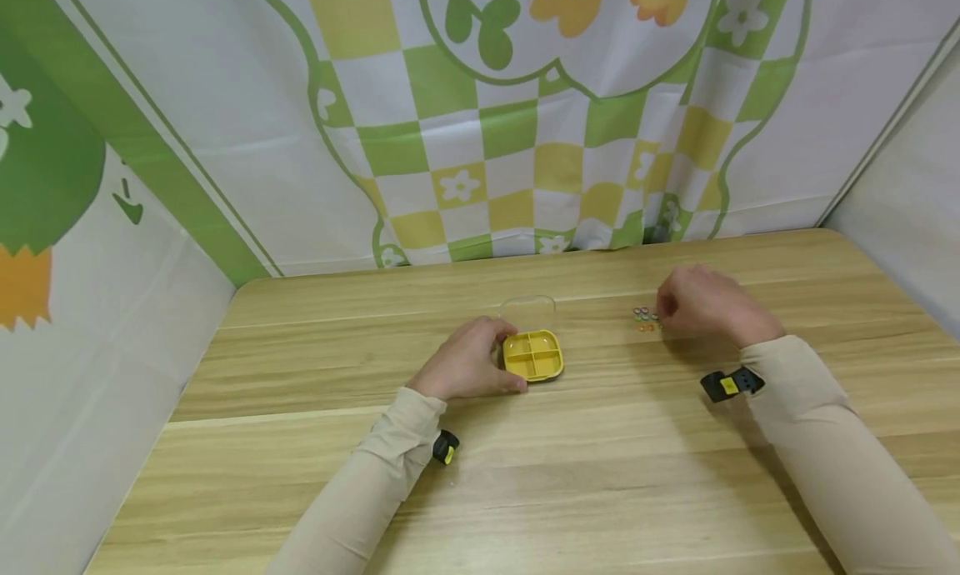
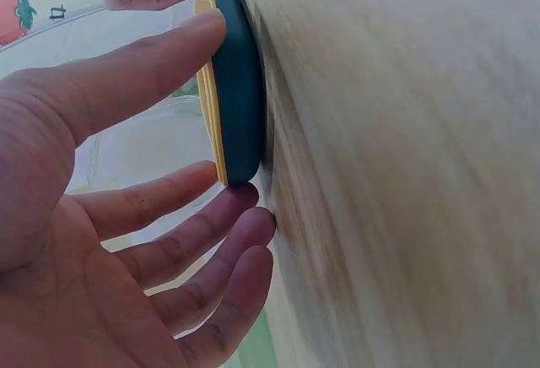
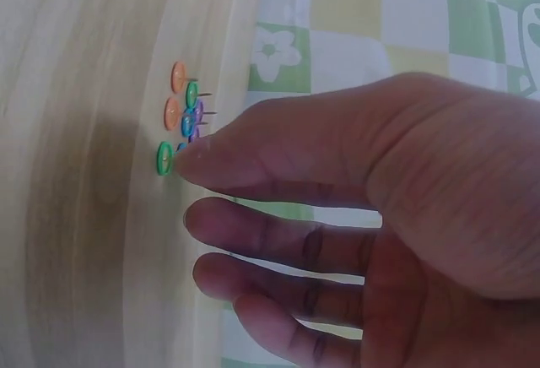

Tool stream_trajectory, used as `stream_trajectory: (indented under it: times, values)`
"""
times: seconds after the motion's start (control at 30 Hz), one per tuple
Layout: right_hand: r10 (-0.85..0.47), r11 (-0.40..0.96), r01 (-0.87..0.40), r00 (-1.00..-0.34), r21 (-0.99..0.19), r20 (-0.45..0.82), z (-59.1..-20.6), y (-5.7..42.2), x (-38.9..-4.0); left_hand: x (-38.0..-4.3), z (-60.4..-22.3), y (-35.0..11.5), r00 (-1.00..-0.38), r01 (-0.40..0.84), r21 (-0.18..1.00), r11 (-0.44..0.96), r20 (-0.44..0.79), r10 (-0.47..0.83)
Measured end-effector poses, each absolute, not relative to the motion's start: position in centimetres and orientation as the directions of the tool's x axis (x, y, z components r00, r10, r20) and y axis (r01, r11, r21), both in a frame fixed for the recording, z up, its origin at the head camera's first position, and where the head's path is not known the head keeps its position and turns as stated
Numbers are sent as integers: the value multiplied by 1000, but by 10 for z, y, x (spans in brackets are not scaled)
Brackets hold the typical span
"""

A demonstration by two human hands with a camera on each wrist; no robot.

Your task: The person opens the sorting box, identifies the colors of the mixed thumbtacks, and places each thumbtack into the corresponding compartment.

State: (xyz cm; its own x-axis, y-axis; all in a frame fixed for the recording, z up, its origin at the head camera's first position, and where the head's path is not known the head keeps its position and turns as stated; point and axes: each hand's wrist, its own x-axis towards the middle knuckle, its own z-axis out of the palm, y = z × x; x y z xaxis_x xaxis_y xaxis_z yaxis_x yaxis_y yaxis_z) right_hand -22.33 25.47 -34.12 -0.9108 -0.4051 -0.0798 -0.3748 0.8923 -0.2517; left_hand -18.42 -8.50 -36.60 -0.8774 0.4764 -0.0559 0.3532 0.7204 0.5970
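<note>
The fingers (image 2: 160, 201) of the left hand (image 1: 474, 363) were partly spread, and the thumb and forefinger held, across its left side, a small square yellow plastic box (image 1: 533, 356) with rounded corners and a dark blue-green base. The box rested upright on a light wood-grain table (image 1: 570, 483), its four yellow compartments facing upward. A clear, see-through lid (image 1: 528, 312) stood raised behind it. To the right, well apart from the box, I saw a group of small round thumbtacks (image 1: 645, 317), orange, green, blue and purple, with thin metal points. The right hand (image 1: 711, 305) was at the right edge of this group, and its thumb tip was just beside a green tack (image 3: 164, 159). Its three outer fingers were loosely bent, but the forefinger was hidden, so I could not tell whether some tack was pinched. Both arms wore beige sleeves (image 1: 832, 442), and at each wrist was a black device (image 1: 732, 385) with a yellow part. Behind the table hung a white cloth (image 1: 507, 133) with green and yellow checks.
</note>
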Motion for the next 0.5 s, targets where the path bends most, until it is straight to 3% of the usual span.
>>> stream_trajectory:
  times: [0.5]
  values:
    - [-380, 902, -336, -915, -271, -133, -347, 259, -224, -184, -366, -85, -883, 343, 597, 725, -59, 466]
